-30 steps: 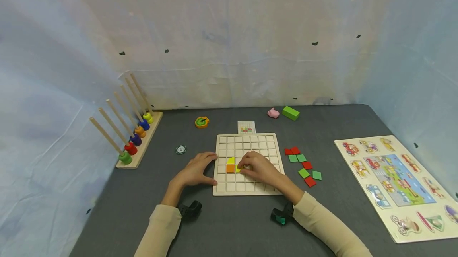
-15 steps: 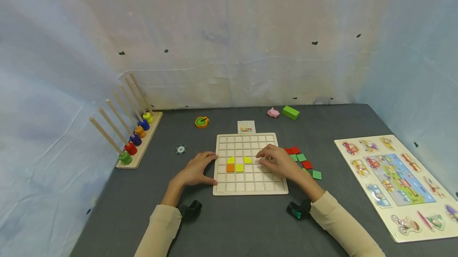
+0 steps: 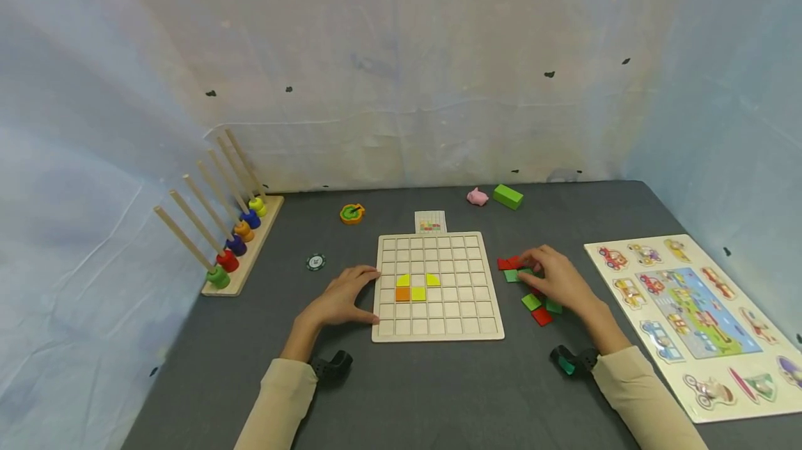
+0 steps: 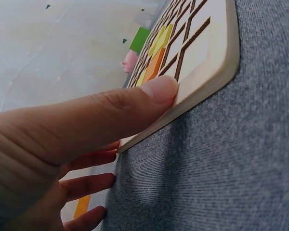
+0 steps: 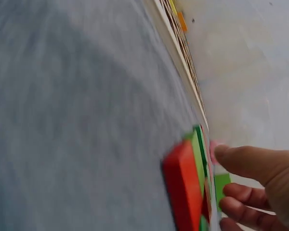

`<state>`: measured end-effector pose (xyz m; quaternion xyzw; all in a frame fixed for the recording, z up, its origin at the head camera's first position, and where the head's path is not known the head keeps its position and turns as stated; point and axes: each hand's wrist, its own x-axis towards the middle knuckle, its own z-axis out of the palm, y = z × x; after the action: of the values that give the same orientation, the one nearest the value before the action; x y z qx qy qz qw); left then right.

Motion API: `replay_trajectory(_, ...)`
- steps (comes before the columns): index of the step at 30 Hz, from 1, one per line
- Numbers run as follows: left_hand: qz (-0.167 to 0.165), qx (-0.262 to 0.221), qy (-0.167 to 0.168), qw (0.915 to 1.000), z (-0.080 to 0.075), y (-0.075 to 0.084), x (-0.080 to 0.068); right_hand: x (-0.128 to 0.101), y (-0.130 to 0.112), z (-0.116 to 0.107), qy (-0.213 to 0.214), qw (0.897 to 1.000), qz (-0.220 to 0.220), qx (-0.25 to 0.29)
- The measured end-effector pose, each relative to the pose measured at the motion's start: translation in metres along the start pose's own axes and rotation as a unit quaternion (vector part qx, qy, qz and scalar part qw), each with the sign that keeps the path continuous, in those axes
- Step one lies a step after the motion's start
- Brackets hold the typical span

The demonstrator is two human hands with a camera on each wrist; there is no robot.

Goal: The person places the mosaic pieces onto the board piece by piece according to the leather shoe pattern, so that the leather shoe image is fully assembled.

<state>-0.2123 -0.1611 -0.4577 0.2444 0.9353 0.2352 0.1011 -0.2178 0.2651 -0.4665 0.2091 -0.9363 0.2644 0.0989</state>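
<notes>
A wooden grid board (image 3: 451, 327) lies flat in the middle of the table, with an orange tile (image 3: 403, 294), a yellow square tile (image 3: 418, 294) and two yellow corner-cut tiles on it, one of them the right-hand yellow piece (image 3: 432, 280). My left hand (image 3: 338, 302) rests at the board's left edge; its thumb touches the rim in the left wrist view. Over the loose red and green tiles right of the board hovers my right hand (image 3: 560, 281). In the right wrist view its thumb and fingers are apart, holding nothing. It partly hides some tiles, including a green one (image 3: 553, 306).
A small pattern card (image 3: 430, 221) touches the board's far edge. Behind stand a pink pig (image 3: 477, 196), a green block (image 3: 508, 196) and an orange-green toy (image 3: 352, 213). A peg stacker (image 3: 244, 269) and a poker chip (image 3: 316, 262) are left; a vehicle puzzle (image 3: 689, 394) lies right.
My right hand has let go of the yellow square tile beside the orange one and moved right, off the board to above the loose tiles. The left hand has stayed at the board's edge.
</notes>
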Motion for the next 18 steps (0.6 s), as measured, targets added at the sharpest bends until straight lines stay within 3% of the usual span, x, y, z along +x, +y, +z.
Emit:
replay_trajectory(9, -0.003, -0.004, -0.003, 1.0000, 0.0000, 0.0006, -0.0007, -0.0055, 0.0107, -0.0057, -0.035, 0.999, 0.018, -0.015)
replay_trajectory(18, 0.000, -0.002, 0.000, 1.0000, 0.0005, -0.0014, -0.0005, -0.0038, 0.0083, -0.0020, -0.044, 0.996, 0.068, -0.027)
